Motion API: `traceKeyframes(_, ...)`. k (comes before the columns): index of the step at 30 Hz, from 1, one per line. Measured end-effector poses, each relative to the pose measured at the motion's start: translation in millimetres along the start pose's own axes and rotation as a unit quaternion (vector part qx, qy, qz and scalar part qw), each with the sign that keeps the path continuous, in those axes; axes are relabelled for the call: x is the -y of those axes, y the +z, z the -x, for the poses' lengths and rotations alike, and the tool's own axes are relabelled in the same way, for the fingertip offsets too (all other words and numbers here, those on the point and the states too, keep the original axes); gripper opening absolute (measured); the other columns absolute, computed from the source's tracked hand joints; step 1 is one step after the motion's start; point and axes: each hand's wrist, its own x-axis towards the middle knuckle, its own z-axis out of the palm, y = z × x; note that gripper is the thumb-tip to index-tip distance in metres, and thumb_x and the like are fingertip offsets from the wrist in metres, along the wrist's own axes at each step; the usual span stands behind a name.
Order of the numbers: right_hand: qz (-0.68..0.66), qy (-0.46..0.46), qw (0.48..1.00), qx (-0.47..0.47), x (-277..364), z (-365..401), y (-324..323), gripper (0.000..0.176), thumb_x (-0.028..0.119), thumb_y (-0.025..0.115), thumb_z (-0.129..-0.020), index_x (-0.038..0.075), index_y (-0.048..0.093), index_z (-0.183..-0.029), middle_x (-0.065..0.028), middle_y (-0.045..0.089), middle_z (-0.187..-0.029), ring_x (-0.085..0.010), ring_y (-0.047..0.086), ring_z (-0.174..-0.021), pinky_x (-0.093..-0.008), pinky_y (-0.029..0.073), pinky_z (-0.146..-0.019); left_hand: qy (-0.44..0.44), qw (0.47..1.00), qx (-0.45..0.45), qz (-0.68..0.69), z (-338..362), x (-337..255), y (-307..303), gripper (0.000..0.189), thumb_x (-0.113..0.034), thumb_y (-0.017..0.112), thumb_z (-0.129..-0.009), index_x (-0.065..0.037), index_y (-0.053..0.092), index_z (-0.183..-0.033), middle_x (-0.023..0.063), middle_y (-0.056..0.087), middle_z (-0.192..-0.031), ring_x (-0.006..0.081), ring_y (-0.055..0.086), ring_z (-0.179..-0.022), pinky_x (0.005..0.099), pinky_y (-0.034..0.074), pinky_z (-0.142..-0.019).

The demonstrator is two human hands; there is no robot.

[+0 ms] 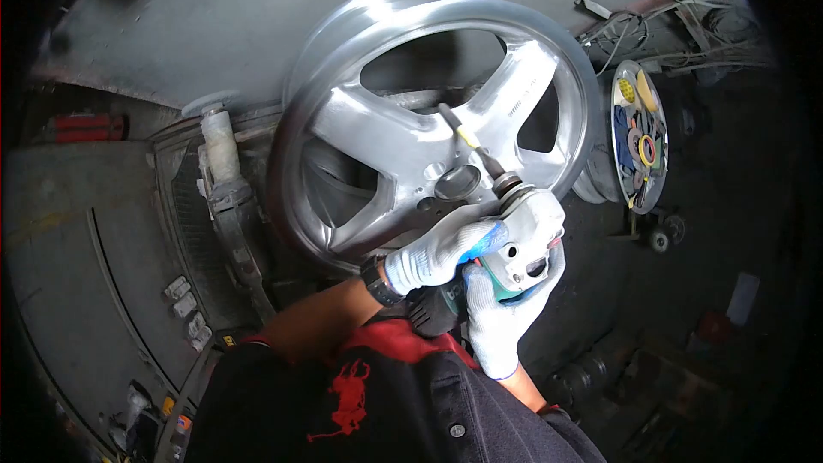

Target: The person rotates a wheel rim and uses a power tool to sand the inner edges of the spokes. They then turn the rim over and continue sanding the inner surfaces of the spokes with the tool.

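A silver alloy wheel rim (411, 133) with broad spokes stands upright before me. In front of its lower right part, both my gloved hands grip a power tool (527, 227) with a pale head and a green and dark body. My left hand (450, 249), with a dark watch at the wrist, is wrapped over the tool's left side. Around its lower right side my right hand (510, 317) is closed. A slim shaft runs from the tool's head up to a dark tip (447, 116) over the spokes near the hub; whether the tip touches the metal is unclear.
At left, another power tool (221, 154) with a disc rests upright near a bench edge. To the right, a round tray (615, 133) holds discs and small items. Cables (621, 39) hang at upper right. A red box (88, 127) lies far left.
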Motion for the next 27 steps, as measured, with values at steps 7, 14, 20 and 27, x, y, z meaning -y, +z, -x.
traceKeyframes(7, -0.035, 0.024, 0.998, 0.048, 1.3, -4.2, -6.5, 0.091, 0.01, 0.078, -0.075, -0.002, 0.029, -0.15, -0.0158, 0.049, -0.136, -0.0227, 0.051, -0.124, -0.037, 0.042, -0.105, -0.009, 0.997, 0.038, 0.061, -5.2, -23.5, 0.5, 0.046, -0.028, 0.05, -0.101, 0.007, 0.052, -0.132, 0.0202, 0.062, -0.124, 0.028, 0.06, -0.116, 0.0344, 0.045, -0.101)
traceKeyframes(14, 0.066, 0.006, 0.996, -0.059, 9.9, -8.8, -0.1, 0.095, 0.006, 0.081, -0.073, -0.002, 0.028, -0.151, -0.0186, 0.046, -0.139, -0.0243, 0.049, -0.125, -0.0365, 0.04, -0.107, 0.065, 0.994, 0.083, 0.009, -18.5, 10.4, -4.0, 0.042, -0.025, 0.047, -0.103, 0.001, 0.05, -0.135, 0.0218, 0.054, -0.136, 0.0337, 0.054, -0.127, 0.0399, 0.041, -0.108)
traceKeyframes(20, -0.015, 0.04, 0.999, -0.021, 3.6, 2.6, 6.4, 0.096, 0.002, 0.079, -0.071, 0.0, 0.027, -0.152, -0.0174, 0.045, -0.139, -0.024, 0.049, -0.126, -0.0374, 0.041, -0.107, -0.047, 0.995, 0.05, 0.071, -6.0, -9.4, -7.1, 0.049, -0.032, 0.048, -0.102, 0.006, 0.052, -0.133, 0.0154, 0.063, -0.122, 0.0201, 0.058, -0.115, 0.033, 0.044, -0.101)
traceKeyframes(27, -0.082, 0.047, 0.996, 0.001, -21.4, 5.9, -5.4, 0.098, 0.007, 0.08, -0.067, -0.004, 0.027, -0.149, -0.0182, 0.05, -0.132, -0.0252, 0.054, -0.12, -0.0396, 0.044, -0.105, -0.071, 0.995, 0.028, 0.069, -1.5, -32.2, 1.5, 0.037, -0.024, 0.057, -0.1, 0.004, 0.058, -0.123, 0.0095, 0.067, -0.107, 0.0124, 0.059, -0.101, 0.0301, 0.047, -0.09)
